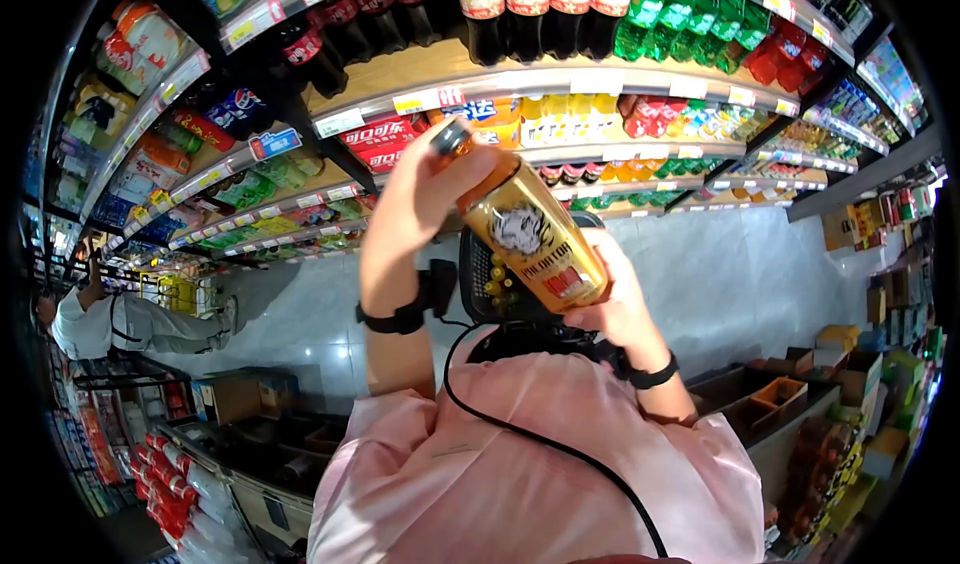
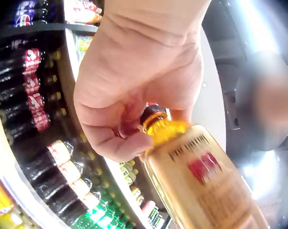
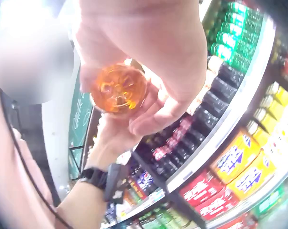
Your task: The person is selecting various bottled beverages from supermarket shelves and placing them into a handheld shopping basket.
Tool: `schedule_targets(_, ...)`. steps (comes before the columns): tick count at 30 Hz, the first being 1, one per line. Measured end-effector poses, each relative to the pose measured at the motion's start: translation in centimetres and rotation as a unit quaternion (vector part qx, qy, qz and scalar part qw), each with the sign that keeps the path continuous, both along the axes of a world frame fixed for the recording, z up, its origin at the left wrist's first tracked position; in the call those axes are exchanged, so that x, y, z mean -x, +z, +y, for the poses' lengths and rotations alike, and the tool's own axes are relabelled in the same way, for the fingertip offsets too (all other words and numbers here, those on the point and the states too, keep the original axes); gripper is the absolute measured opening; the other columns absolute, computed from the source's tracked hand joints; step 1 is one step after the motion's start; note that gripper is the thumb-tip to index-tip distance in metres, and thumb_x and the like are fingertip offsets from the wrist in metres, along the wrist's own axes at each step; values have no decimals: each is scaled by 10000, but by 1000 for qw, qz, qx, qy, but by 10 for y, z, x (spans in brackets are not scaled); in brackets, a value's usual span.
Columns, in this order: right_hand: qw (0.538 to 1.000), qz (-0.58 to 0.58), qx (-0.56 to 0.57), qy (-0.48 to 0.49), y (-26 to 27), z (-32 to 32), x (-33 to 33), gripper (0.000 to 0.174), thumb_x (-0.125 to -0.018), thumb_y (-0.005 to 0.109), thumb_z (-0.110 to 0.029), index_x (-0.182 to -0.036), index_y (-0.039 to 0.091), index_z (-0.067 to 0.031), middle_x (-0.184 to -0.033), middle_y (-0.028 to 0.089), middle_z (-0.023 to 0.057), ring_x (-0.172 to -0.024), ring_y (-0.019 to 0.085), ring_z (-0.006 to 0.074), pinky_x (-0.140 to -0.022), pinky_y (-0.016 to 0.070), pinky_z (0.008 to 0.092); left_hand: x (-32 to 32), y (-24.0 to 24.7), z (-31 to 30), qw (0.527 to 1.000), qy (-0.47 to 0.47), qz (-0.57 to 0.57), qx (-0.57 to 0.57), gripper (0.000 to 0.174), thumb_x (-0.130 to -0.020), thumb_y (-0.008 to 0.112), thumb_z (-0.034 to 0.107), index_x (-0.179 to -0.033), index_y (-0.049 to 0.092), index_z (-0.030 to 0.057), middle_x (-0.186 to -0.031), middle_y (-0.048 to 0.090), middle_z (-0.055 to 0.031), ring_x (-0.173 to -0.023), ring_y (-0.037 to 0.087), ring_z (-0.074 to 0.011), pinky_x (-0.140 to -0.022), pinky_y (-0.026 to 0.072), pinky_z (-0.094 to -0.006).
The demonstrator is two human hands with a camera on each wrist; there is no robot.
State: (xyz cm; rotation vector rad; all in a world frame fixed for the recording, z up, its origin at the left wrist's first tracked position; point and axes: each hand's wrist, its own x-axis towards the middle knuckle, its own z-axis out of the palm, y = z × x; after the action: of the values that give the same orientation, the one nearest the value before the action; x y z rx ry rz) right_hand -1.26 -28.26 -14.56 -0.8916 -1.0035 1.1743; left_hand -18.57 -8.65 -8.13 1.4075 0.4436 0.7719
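Observation:
In the head view, an amber drink bottle point(image 1: 540, 249) with a gold label, an animal's head on it and a black cap is tilted in front of the chest, its neck toward the upper left. My left hand point(image 1: 415, 194) grips it around the neck, close under the cap. At the lower end, my right hand point(image 1: 620, 289) holds the base between thumb and fingers. The left wrist view shows the fingers point(image 2: 120, 145) of the left hand curled at the neck and the label's printed back. Seen from below in the right wrist view, the round bottle base point(image 3: 119, 90) sits within the right hand.
Behind the bottle is a black basket point(image 1: 475, 279) with several yellow-topped items inside. Curved drink shelves point(image 1: 560, 76) span the far side, stocked with cola and green bottles. A person point(image 1: 140, 324) stands at the left. Dark bins point(image 1: 280, 454) and cartons lie around the near side.

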Motion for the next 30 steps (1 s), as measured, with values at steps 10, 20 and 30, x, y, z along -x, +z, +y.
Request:
schedule_targets(10,973,-10,183,142,-70,-25,-55,597,-963,669,-129,-1494,411,-39,-1284,612,68,-1179,550,136,-1030,447,314,25,-115,-9,992,-35,113,33,259,-914,751,175,-926,523,54,-712,546,12,-581,568,-70,-458,458,-229)
schedule_targets(20,833,-80,541,-82,-278,-134,-120,560,-954,642,-375,-1406,535,-63,-1087,720,102,-1079,665,205,-902,503,338,44,-308,-27,822,35,521,-227,351,-675,809,158,-850,541,15,-706,630,-210,-677,638,-415,-629,513,-441)
schedule_targets(30,700,-392,595,-52,-382,-217,-20,503,-885,681,-269,-1291,551,-3,-1174,621,296,-1136,563,490,-961,481,513,-19,-414,-41,792,-83,599,-83,347,-740,786,196,-902,530,27,-777,648,-177,-714,642,-340,-666,508,-395)
